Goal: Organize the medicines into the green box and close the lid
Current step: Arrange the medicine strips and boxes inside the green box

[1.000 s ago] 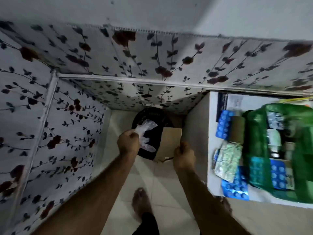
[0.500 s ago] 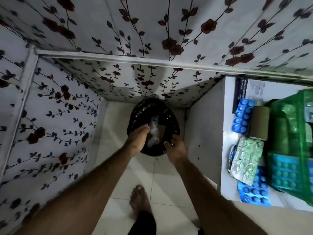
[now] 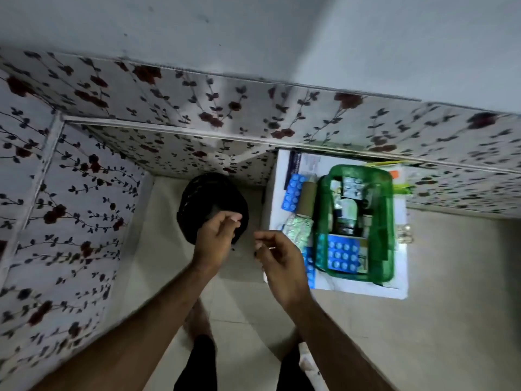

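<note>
A see-through green box (image 3: 355,176) stands on a small white table (image 3: 400,289) at the right, with bottles and a blue blister pack (image 3: 342,256) showing through it. More blue blister packs (image 3: 293,193), a brown tube (image 3: 307,198) and a silver strip pack (image 3: 298,231) lie on the table left of the box. My left hand (image 3: 215,238) hovers over a black bin bag (image 3: 208,198) on the floor, fingers loosely curled and empty. My right hand (image 3: 282,259) is beside it, near the table's left edge, also empty.
Floral-patterned cloth panels (image 3: 64,210) close off the left and back. A plain wall (image 3: 310,38) rises behind. My bare foot (image 3: 197,320) stands on the pale tiled floor (image 3: 437,334), which stretches to the right of the table.
The clear plastic and the brown cardboard piece have left my hands and gone into the black bin bag. Both hands have lifted away from the bag, and my view has swung right toward the table.
</note>
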